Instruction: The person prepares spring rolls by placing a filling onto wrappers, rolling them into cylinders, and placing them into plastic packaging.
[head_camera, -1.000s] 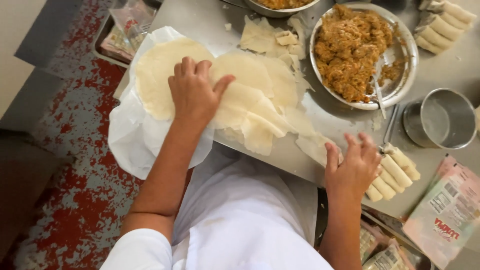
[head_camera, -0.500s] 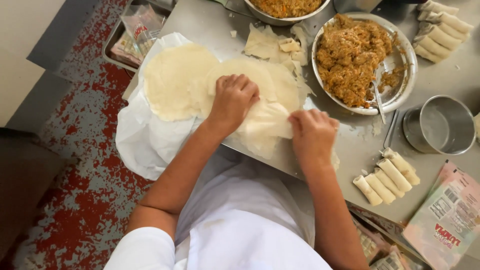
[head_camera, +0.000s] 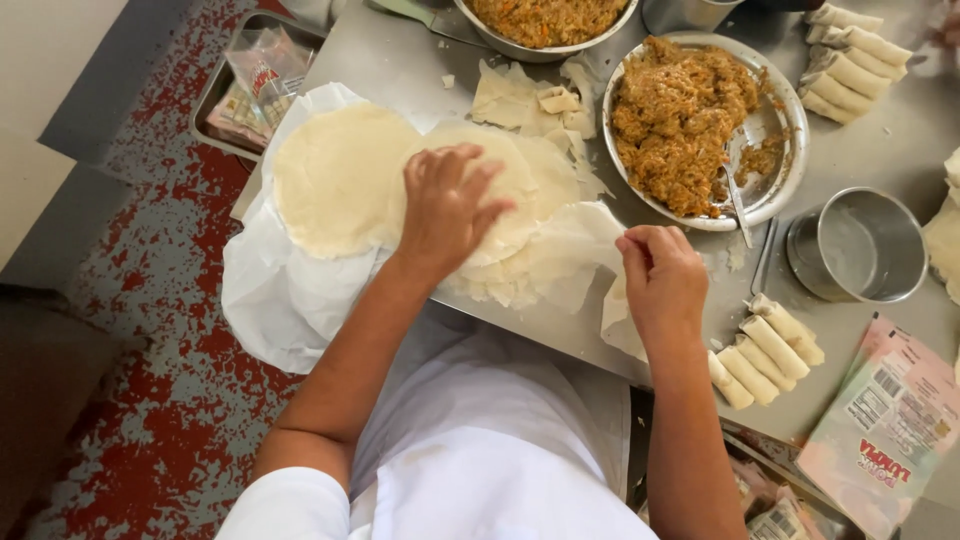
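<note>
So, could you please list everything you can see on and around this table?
wrapper stacks: two, pale cream, on white paper at the table's left
torn wrapper scraps: several, cream, above the stacks
filling plate: one, metal, orange-brown filling with a spoon
filling bowl: one, metal, top edge
metal cup: one, right of the plate
finished rolls: about five near the right hand, more at top right
printed packet: one, pink, lower right
tray: one, metal, holds packets, upper left
left hand: flat on a wrapper stack
right hand: pinching a loose wrapper sheet
</note>
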